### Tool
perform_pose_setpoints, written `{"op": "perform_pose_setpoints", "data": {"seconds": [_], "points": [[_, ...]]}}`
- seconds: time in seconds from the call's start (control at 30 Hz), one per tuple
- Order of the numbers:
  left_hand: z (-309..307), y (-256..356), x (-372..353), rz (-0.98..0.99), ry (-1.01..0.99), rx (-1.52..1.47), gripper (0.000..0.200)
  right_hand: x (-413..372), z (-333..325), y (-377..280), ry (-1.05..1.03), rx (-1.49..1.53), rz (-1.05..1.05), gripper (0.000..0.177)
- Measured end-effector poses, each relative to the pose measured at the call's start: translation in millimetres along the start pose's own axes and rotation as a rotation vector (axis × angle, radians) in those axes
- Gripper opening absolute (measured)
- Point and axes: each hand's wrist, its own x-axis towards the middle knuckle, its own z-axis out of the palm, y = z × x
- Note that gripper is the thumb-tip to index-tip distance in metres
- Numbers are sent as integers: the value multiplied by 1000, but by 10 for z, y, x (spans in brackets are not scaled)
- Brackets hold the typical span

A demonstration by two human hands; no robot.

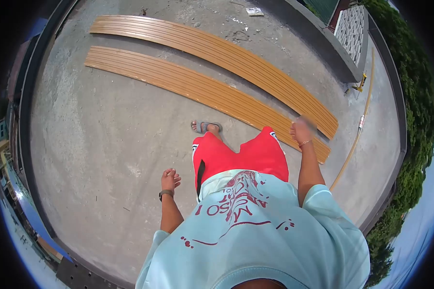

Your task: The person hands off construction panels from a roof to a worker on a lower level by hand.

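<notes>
Two long wood-coloured ribbed panels lie on the concrete floor, a far panel (217,51) and a near panel (188,84), with a narrow gap between them. My right hand (301,131) is over the right end of the near panel, fingers curled round a blurred greyish thing (309,123) whose kind I cannot tell. A thin bracelet circles that wrist. My left hand (170,179) hangs at my left side above bare floor, its fingers loosely bent and apart, holding nothing. A dark watch (166,193) is on the left wrist.
A long thin yellowish strip (349,156) with a white label runs along the floor at right. Near the corner of a low wall (318,41) stands a yellow tool (360,83). Pale debris (241,33) and a flat scrap (254,11) lie beyond the panels. A parapet (402,115) bounds the floor.
</notes>
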Motion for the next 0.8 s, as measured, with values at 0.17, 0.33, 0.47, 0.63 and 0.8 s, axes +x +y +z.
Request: {"op": "perform_pose_setpoints", "data": {"seconds": [0.17, 0.33, 0.47, 0.63, 0.8], "points": [[502, -210, 348, 136, -37, 108, 39, -539, -752, 1440, -48, 43, -5, 48], [988, -354, 47, 129, -76, 355, 34, -1907, -1951, 3279, 434, 455, 331, 41], [1521, -298, -357, 289, -173, 553, 35, -2936, -2084, 4727, 761, 820, 711, 35], [2028, -331, -483, 325, -231, 613, 38, -3353, -1319, 5442, 401, 771, 1063, 33], [2541, -514, -433, 141, -163, 692, 40, -3049, -1249, 4986, 131, 705, 888, 32]]}}
